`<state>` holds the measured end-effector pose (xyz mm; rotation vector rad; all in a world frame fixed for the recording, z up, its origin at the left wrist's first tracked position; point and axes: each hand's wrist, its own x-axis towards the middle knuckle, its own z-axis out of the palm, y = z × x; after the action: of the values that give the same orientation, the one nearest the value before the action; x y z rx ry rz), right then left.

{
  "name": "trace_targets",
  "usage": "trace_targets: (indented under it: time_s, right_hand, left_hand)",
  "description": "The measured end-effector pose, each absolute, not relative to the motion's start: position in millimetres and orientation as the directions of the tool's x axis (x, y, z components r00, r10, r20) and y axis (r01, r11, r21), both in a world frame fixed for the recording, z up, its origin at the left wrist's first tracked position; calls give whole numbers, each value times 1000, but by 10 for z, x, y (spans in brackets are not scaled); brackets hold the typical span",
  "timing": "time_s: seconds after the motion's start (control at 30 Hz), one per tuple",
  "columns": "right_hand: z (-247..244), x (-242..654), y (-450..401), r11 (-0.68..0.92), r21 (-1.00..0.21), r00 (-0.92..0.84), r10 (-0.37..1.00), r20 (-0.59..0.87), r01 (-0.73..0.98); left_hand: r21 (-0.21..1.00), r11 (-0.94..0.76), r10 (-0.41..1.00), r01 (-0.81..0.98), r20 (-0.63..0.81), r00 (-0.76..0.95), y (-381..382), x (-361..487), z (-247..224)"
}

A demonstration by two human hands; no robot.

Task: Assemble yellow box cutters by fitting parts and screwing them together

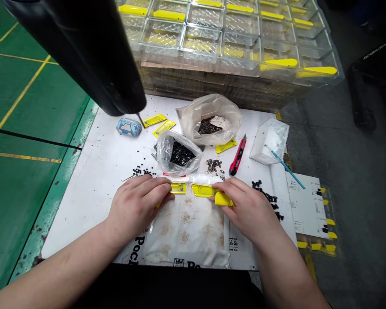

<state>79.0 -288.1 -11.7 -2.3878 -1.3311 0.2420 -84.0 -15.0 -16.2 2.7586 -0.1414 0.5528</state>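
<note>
My left hand (138,206) grips a flat yellow plastic piece (178,188) with small metal fittings, its end partly hidden under my fingers. My right hand (247,210) holds a second yellow plastic piece (206,190), and a thicker yellow part (224,199) shows under my fingers. The two pieces lie end to end with a small gap between them. A clear plastic strip (188,178) runs just behind both. Beneath my hands is a stained white padded mailer (186,240).
On the white work board (83,189) lie two plastic bags of small black parts (178,153), a red utility knife (237,155), loose black parts (265,196), yellow pieces (154,120) and a blue case (129,127). Stacked clear trays (225,34) stand beyond. A black object (77,56) overhangs at upper left.
</note>
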Motion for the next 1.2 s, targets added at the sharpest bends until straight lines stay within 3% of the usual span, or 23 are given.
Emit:
trace_targets:
  time_s: [1.2]
  right_hand:
    - [-119, 808, -2856, -490, -472, 557, 830, 2, 733]
  left_hand:
    - [302, -944, -6, -136, 394, 919, -156, -853, -196]
